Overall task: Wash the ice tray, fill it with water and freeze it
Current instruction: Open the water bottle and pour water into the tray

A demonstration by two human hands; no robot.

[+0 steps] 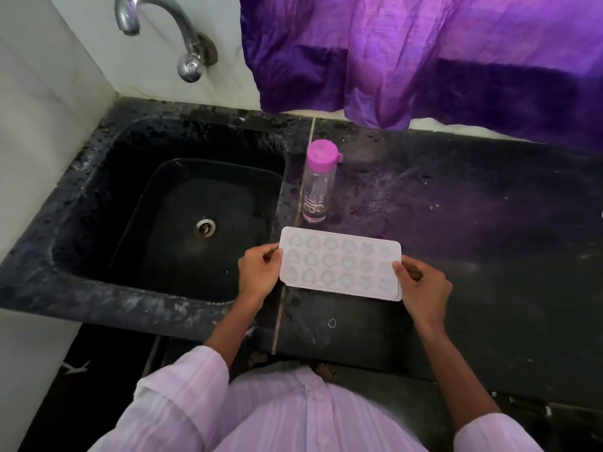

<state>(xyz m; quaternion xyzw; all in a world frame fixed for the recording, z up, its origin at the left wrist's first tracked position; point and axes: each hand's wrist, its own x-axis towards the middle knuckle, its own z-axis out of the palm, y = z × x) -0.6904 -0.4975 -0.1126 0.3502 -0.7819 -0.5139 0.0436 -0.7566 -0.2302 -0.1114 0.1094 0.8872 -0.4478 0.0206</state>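
A white ice tray (339, 263) with several small moulded cells lies flat over the dark counter (473, 230), just right of the sink. My left hand (259, 272) grips its left short end. Its right short end is pinched by my right hand (422, 287), thumb on top. A clear water bottle (316, 190) with a pink cap stands upright right behind the tray. The black sink (107, 177) lies to the left, with a metal drain (205, 227) in its basin. A chrome tap (163, 31) juts from the tiled wall above the sink.
A purple cloth (424, 57) hangs down the back wall to the counter's rear edge. White tiled wall (42, 102) bounds the sink on the left. The counter stretches far to the right of the tray.
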